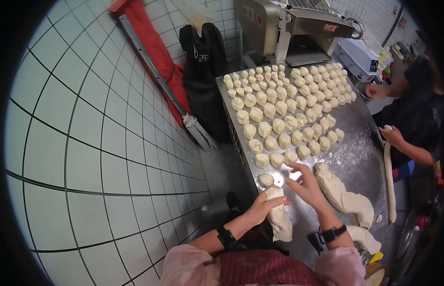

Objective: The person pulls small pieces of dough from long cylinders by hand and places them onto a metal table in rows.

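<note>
My left hand (263,206) is wrapped round the upper end of a thick dough roll (280,224), which hangs down toward my apron. Just beyond its top end lies a single dough ball (266,180) on the steel table (360,159). My right hand (305,186) hovers to the right of it, fingers curved and apart, with nothing visible in them. Rows of dough balls (278,126) cover the table ahead, the smaller ones at the far left. A long, thick dough piece (343,193) rests right of my right hand.
A co-worker (413,95) stands at the right, one hand holding a thin dough rope (389,181). More dough (364,239) lies near the front right. A metal machine (298,28) stands at the far end. A tiled wall (112,143) runs along the left.
</note>
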